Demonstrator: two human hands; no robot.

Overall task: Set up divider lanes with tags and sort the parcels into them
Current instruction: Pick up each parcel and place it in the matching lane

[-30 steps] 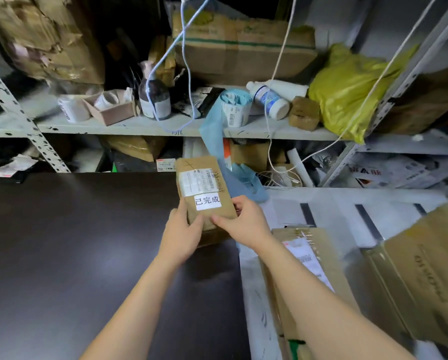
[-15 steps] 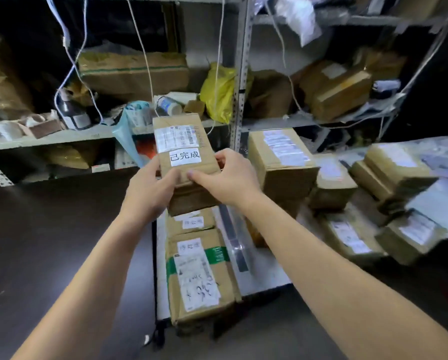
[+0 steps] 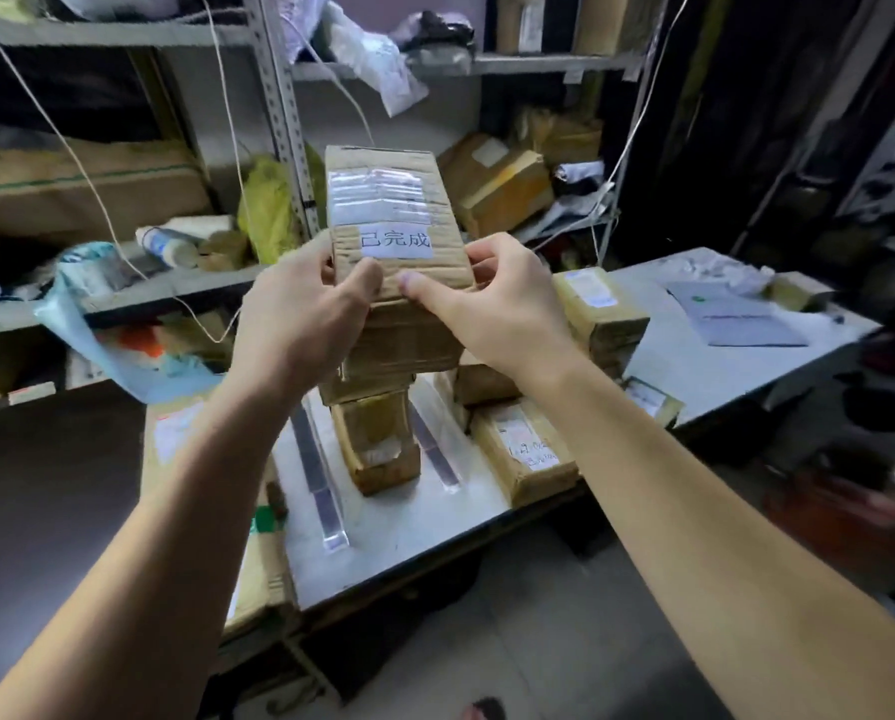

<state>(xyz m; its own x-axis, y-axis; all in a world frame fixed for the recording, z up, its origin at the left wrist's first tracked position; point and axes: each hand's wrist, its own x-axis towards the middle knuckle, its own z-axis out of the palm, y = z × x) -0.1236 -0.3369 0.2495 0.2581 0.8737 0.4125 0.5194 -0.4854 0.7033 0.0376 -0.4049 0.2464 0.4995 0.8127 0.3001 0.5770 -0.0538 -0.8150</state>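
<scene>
Cardboard parcel (image 3: pixel 393 220) between left hand (image 3: pixel 300 319) and right hand (image 3: pixel 508 304)

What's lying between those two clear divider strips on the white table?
A torn brown cardboard parcel lies between the left strip and the right strip, in the head view.

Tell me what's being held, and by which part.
A tagged cardboard parcel: left hand and right hand grip its near end, thumbs on top.

White tag (image 3: pixel 396 241) "已完成" on the held parcel (image 3: pixel 391 220); other labels illegible.
</scene>
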